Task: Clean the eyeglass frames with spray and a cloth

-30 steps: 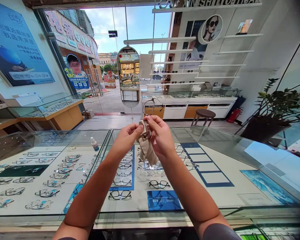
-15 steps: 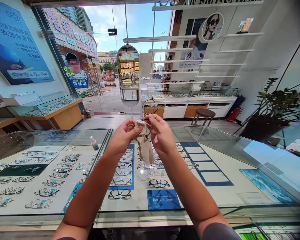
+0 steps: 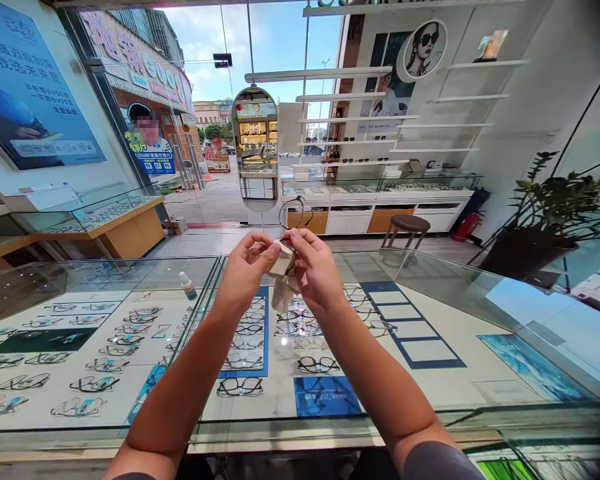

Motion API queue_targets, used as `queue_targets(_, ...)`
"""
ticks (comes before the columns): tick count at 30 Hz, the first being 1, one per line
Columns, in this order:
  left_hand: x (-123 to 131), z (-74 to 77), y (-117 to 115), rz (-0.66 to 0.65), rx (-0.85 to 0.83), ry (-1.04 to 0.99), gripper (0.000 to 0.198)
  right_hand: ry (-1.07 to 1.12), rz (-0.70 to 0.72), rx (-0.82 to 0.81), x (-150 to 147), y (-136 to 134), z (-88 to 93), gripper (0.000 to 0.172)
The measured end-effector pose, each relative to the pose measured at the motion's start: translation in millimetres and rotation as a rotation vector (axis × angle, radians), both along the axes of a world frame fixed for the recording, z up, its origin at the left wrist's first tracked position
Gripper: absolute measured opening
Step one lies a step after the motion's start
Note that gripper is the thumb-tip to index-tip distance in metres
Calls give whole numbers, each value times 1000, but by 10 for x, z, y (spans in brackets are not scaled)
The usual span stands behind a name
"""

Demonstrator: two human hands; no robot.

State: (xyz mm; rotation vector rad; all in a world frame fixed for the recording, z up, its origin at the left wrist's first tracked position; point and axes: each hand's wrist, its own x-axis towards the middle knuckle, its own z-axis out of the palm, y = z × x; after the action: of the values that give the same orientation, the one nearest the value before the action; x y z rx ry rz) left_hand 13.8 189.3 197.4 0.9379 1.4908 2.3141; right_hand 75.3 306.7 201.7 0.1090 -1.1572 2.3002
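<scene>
**A:** Two hands meet at the centre of the head view: our left hand (image 3: 247, 263) and our right hand (image 3: 316, 267), raised above the glass counter (image 3: 430, 287). What do we worry about here?

**B:** Mostly the glasses (image 3: 290, 212). Their thin wire rim pokes up just above our knuckles. We judge it could bend or twist if our two pinches pull against each other through the cloth (image 3: 281, 283). If either pinch slackens, the pair could drop onto the counter top directly below. Grit in the cloth could also scratch a lens.

**A:** And the fingers?

**B:** Our left fingers (image 3: 260, 243) are curled together, thumb against fingertips, clamped on the upper fold of the cloth, which wraps part of the glasses. Our right fingers (image 3: 300, 241) are closed too, pinched on the frame just beside that fold, so the hands nearly touch. The loose end of the cloth hangs beneath them.

**A:** Anything nearby?

**B:** A small bottle (image 3: 189, 285) stands on the counter left of centre, well apart from our hands. Rows of frames (image 3: 319, 365) lie under the glass across the lower half.
</scene>
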Motion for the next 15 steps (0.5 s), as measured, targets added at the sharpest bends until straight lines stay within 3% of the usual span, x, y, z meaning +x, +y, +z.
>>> queue_targets(5,-41,-24,-8,-55,-86,-36,66,17,12,12,20,-15,2,43)
queue_targets(8,-69,-39,-28,-69,-193,56,65,35,-16,35,18,-11,-1,39)
queue_targets(12,-69,-44,-61,13,-275,163,65,71,-59,42,5,-12,-10,36)
queue_targets(15,-48,-30,-76,-46,-307,185,66,42,-12,32,11,-14,-12,37)
